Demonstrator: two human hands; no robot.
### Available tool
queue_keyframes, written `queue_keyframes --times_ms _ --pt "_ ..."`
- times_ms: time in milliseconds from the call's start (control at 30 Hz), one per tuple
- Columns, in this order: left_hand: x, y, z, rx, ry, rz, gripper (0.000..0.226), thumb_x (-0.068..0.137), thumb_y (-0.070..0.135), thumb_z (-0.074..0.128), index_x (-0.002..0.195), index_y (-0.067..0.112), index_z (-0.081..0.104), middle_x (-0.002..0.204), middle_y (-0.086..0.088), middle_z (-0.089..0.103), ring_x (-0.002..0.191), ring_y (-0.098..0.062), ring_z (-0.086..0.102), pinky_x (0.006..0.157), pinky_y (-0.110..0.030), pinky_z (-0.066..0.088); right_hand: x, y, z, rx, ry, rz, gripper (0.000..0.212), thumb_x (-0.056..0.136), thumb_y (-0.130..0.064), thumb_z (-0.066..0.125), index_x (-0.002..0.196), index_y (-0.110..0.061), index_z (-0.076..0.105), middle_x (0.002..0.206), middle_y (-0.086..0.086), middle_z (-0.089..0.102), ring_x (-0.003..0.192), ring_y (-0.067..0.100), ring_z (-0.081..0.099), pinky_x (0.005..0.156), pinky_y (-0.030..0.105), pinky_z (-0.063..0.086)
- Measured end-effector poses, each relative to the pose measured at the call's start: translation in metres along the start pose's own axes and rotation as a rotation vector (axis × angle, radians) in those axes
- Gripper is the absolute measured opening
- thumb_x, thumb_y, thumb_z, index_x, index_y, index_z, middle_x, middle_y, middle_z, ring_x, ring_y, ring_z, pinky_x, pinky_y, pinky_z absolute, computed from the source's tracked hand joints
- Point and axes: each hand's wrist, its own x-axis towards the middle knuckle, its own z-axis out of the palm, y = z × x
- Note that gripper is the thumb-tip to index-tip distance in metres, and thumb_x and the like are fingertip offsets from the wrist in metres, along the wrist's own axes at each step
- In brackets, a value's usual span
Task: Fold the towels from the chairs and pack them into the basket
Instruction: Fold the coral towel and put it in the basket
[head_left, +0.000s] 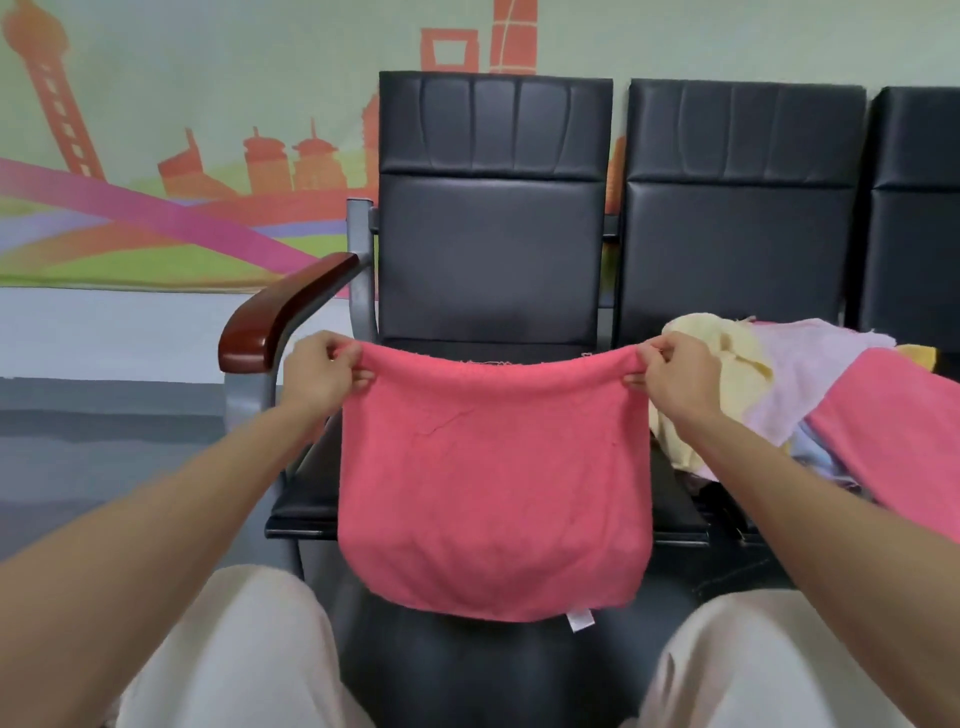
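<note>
While the row of black chairs (737, 208) stands against the painted wall, the pink towel (493, 467) hangs in front of the leftmost seat. It is held up in the air above the person's knees and touches no chair that I can make out. It sags in a shallow curve along its top edge and bellies out below, so I judge it soft, limp and light, with no stiffness to keep a crease by itself. It looks doubled over at the top, though that is hard to be sure of. The terry pile should give good grip and not slide between fingers.

On the next seat to the right lies a heap of loose towels (810, 374): yellow, lilac and another pink one. No basket is in view.

The left hand (319, 371) pinches the top left corner, fingers curled over the cloth, and the right hand (675, 371) pinches the top right corner likewise. Corners are the sound places to hold, because from there the cloth hangs square and the edges can be brought together evenly. A small white label (575, 621) dangles at the lower hem.
</note>
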Motion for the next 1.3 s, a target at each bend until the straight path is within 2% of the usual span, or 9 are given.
queue_keyframes --times_ms 300,467,533,633,700,833,1033,1167,1300 --pt "0.088 -0.081 0.084 0.147 -0.070 -0.007 0.022 0.099 0.003 0.044 0.095 0.008 0.065 0.086 -0.013 0.069 0.083 -0.025 0.070 0.089 -0.040 0.055 0.086 0.075 0.098 -0.083 -0.079 0.083 0.024 0.087 -0.021 0.048 0.065 -0.023 0.058 0.078 0.005 0.072 0.083 0.028 0.068 0.085 0.051 0.053" --pt "0.137 -0.116 0.115 0.149 -0.063 -0.073 0.025 0.100 0.005 0.041 0.113 0.005 0.061 0.099 -0.014 0.069 0.091 -0.026 0.070 0.097 -0.043 0.051 0.146 0.130 0.140 -0.041 -0.077 0.149 0.030 0.074 -0.041 0.047 0.076 -0.018 0.067 0.079 0.001 0.073 0.082 0.025 0.070 0.085 0.049 0.054" --pt "0.152 -0.126 0.123 0.136 -0.092 -0.104 0.037 0.099 0.006 0.040 0.135 0.005 0.049 0.125 -0.013 0.062 0.112 -0.023 0.063 0.107 -0.041 0.043 0.147 0.115 0.147 -0.001 -0.052 0.192 0.038 0.069 -0.047 0.049 0.087 -0.021 0.068 0.090 0.002 0.073 0.091 0.024 0.069 0.091 0.047 0.052" --pt "0.146 -0.125 0.126 0.245 -0.193 -0.050 0.053 0.094 0.007 0.041 0.146 0.016 0.039 0.146 0.007 0.043 0.133 -0.009 0.042 0.117 -0.030 0.026 0.138 0.104 0.151 -0.102 -0.146 0.202 0.049 0.086 -0.017 0.055 0.134 -0.010 0.051 0.134 0.006 0.057 0.125 0.021 0.053 0.109 0.033 0.038" --pt "0.130 -0.117 0.124 0.317 -0.254 -0.010 0.049 0.094 0.007 0.045 0.142 0.019 0.046 0.142 0.008 0.046 0.128 -0.008 0.045 0.113 -0.025 0.029 0.128 0.103 0.147 -0.145 -0.207 0.153 0.056 0.086 -0.007 0.054 0.140 -0.010 0.043 0.139 0.007 0.053 0.128 0.022 0.049 0.111 0.036 0.036" --pt "0.092 -0.088 0.108 0.426 -0.392 0.088 0.027 0.091 0.008 0.057 0.116 0.015 0.065 0.113 0.004 0.063 0.106 -0.012 0.058 0.098 -0.023 0.041 0.095 0.096 0.127 -0.251 -0.297 -0.015 0.036 0.086 -0.010 0.062 0.122 -0.011 0.060 0.123 0.004 0.064 0.114 0.019 0.059 0.104 0.030 0.041" --pt "0.017 -0.039 0.072 0.579 -0.803 0.238 0.004 0.087 0.011 0.067 0.086 0.013 0.064 0.079 0.004 0.063 0.069 -0.008 0.054 0.061 -0.009 0.041 0.025 0.053 0.077 -0.491 -0.649 -0.351 0.008 0.081 -0.015 0.068 0.077 -0.020 0.064 0.078 -0.004 0.066 0.075 0.014 0.060 0.064 0.017 0.036" --pt "-0.028 -0.032 0.053 0.701 -0.946 0.409 0.021 0.083 0.032 0.073 0.073 0.025 0.056 0.071 0.011 0.058 0.060 0.000 0.048 0.060 -0.017 0.040 -0.011 0.028 0.038 -0.656 -0.957 -0.405 0.017 0.078 -0.030 0.078 0.078 -0.020 0.063 0.073 -0.011 0.060 0.067 0.006 0.052 0.063 0.013 0.038" --pt "-0.053 -0.046 0.039 0.848 -1.085 0.497 0.063 0.058 0.074 0.069 0.087 0.024 0.046 0.086 0.011 0.045 0.072 -0.006 0.043 0.066 -0.023 0.039 -0.035 0.043 0.021 -0.815 -1.110 -0.389 0.054 0.062 -0.045 0.086 0.093 -0.024 0.047 0.100 -0.002 0.050 0.093 0.020 0.048 0.079 0.029 0.041"
